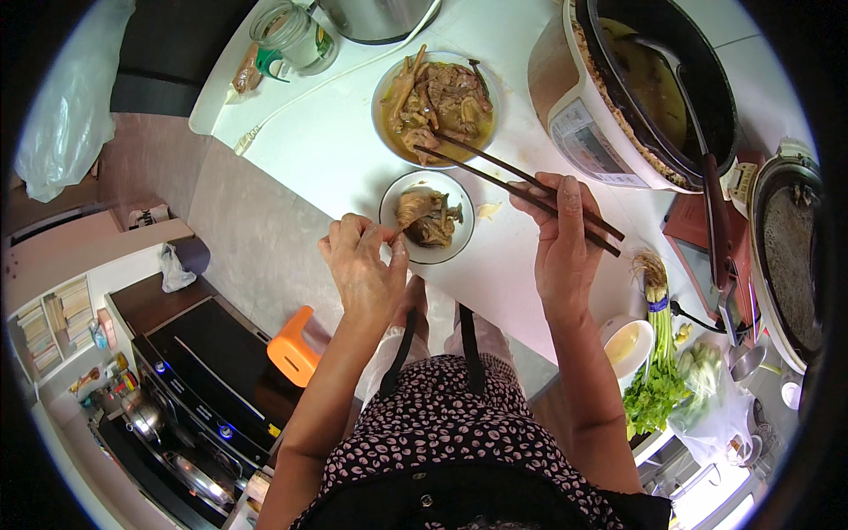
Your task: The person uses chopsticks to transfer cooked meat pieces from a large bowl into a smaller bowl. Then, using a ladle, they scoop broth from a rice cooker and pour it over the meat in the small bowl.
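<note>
My right hand (566, 225) holds a pair of dark wooden chopsticks (513, 173). Their tips sit apart around a lump of meat (421, 140) at the near side of a larger bowl (378, 142). That bowl holds cooked poultry pieces (457, 93) in yellowish broth, one with a foot sticking up. Nearer to me is a small white bowl (457, 250) with cooked poultry (424, 215) inside. My left hand (361, 258) pinches thumb and forefinger together at this bowl's left rim, by the meat. Whether they grip rim or meat is unclear.
A rice cooker (563, 119) with a ladle (709, 172) in its brothy pot stands back right; its lid hangs beyond. Celery (656, 344) and a cup (626, 348) lie right. A glass jar (298, 43) and white cable (324, 86) are back left, an orange stool (295, 351) below.
</note>
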### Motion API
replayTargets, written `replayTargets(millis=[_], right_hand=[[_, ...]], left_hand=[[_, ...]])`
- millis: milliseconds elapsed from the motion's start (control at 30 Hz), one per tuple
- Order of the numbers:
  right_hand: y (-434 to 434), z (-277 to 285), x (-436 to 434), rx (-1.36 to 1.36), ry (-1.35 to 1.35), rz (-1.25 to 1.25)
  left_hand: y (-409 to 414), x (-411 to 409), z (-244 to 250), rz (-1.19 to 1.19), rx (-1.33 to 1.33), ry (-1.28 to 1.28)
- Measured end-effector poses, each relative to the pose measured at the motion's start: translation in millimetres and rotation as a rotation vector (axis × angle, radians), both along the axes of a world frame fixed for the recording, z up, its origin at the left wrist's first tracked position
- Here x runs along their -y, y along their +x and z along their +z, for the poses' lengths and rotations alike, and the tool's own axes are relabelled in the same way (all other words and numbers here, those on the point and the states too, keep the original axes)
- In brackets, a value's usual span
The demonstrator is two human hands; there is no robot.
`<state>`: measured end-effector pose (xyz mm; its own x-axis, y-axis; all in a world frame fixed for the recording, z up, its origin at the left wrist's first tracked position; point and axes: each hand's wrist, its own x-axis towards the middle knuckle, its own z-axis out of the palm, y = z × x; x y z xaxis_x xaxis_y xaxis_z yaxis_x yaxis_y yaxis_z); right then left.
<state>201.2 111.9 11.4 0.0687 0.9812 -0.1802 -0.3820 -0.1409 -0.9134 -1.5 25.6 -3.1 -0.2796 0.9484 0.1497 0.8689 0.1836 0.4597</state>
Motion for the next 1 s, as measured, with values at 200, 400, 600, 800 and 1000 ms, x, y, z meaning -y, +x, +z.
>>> replayTargets(millis=[200, 400, 600, 800, 1000], right_hand=[[-1, -8, 5, 0.148, 0.082, 0.079], [6, 5, 7, 0.198, 0.099, 0.107], [12, 18, -8, 0.323, 0.193, -0.003], [0, 5, -18, 0.540, 0.355, 0.023], [-15, -14, -25, 0.359, 0.238, -0.005]], left_hand=[[-1, 4, 0, -0.008, -0.039, 0.024], [0, 8, 6, -0.016, -0.004, 0.045], [-4, 9, 10, 0.048, 0.061, 0.026], [-2, 9, 14, 0.070, 0.086, 0.000], [0, 9, 14, 0.069, 0.113, -0.001]])
